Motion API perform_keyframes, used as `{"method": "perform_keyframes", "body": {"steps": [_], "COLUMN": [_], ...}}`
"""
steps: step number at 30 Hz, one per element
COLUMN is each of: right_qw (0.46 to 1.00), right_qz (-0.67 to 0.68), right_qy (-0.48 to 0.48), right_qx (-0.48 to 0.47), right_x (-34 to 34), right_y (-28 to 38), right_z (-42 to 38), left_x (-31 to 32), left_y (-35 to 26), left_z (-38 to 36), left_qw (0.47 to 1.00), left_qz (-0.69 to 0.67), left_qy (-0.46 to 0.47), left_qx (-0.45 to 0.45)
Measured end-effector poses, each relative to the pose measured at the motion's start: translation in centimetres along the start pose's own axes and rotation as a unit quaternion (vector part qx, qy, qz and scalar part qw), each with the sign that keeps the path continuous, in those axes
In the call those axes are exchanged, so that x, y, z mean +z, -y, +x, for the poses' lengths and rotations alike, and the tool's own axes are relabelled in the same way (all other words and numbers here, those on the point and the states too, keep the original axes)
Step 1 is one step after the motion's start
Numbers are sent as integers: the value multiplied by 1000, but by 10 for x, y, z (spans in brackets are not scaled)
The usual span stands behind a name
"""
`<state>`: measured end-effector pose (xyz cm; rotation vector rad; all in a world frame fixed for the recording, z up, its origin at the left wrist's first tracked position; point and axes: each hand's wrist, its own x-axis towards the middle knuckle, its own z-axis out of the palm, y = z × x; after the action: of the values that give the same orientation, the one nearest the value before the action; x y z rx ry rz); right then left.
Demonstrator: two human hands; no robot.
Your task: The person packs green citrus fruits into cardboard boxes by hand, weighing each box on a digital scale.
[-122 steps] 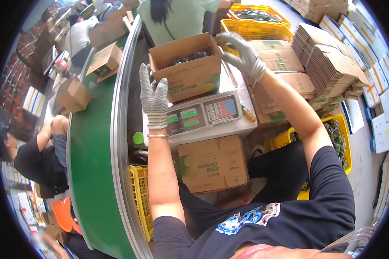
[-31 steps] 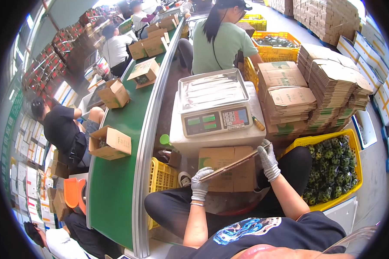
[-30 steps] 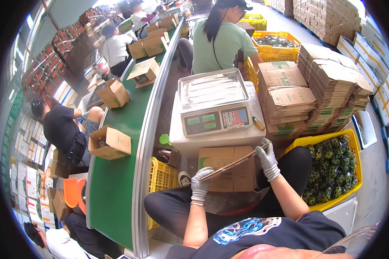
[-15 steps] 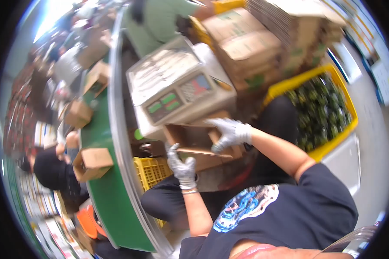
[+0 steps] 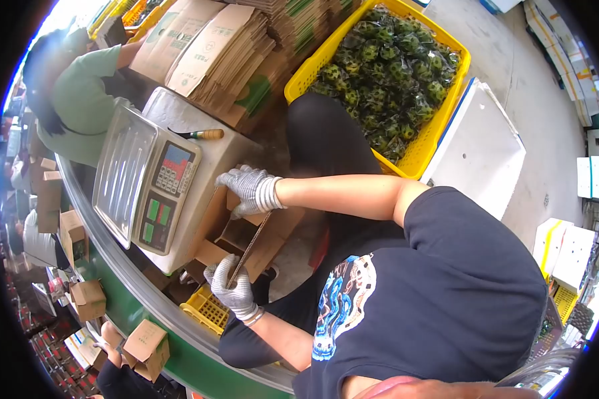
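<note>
Brown open-topped cardboard box (image 5: 238, 233), just beside white bench (image 5: 223, 163). Long rim edge (image 5: 251, 245) runs from grey-gloved left grip (image 5: 229, 290), pinching it, toward grey-gloved right grip (image 5: 249, 189), clasped over box's end. On my feed, neither grip nearer.

Grey-gloved hands (image 5: 249, 188), dark printed T-shirt (image 5: 439, 286)

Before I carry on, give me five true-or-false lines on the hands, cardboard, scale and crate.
1. The left hand and right hand both wear gloves. True.
2. Neither hand touches cardboard. False: the left hand grips an open carton.
3. The scale has green displays. True.
4. A tool lies on the scale's pan. False: the wooden-handled tool is on the white stand.
5. The large yellow crate holds plastic-wrapped green items. True.
</note>
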<state>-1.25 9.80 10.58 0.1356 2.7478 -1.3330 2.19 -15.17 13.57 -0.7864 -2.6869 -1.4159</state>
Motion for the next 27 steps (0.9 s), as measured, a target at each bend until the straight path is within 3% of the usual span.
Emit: {"method": "perform_keyframes", "body": {"steps": [2,4,7,8,11,13,14,15,17,19,22,25,27], "right_qw": [992,981,958,976,987,973,954,929,954,968,942,924,930], "right_qz": [90,92,46,17,-123,-184,-217,-245,-246,-194,-207,-131,-108], "right_qy": [-84,-64,-34,-17,-6,-59,-118,-176,-76,25,-19,-48,-88], "right_qx": [-42,-156,-281,-217,-106,-127,-171,-212,-153,-156,-262,-356,-340], "right_x": [10,-25,-26,-29,-22,-8,-7,-8,-24,-26,-26,-16,-7], "right_y": [-7,4,3,10,37,51,52,53,65,63,52,20,12], "right_z": [-5,-31,-38,-39,-28,-23,-22,-21,-12,-5,-25,-37,-47], "left_x": [-3,-6,8,9,26,24,24,23,22,24,26,28,30], "left_y": [10,10,14,25,36,33,31,59,78,64,63,35,47], "left_z": [-4,-4,-6,-9,11,23,28,19,6,2,-4,-1,-3], "left_qw": [999,998,985,973,943,926,915,943,938,951,954,950,951], "left_qz": [-29,-58,-132,-166,92,1,55,-112,-137,-60,81,6,-7], "left_qy": [14,-24,-93,-115,-307,-321,-285,-244,-216,-220,-251,-279,-287], "left_qx": [-40,-4,-64,-114,-91,-198,-280,-199,-232,-209,-139,-138,-117]}}
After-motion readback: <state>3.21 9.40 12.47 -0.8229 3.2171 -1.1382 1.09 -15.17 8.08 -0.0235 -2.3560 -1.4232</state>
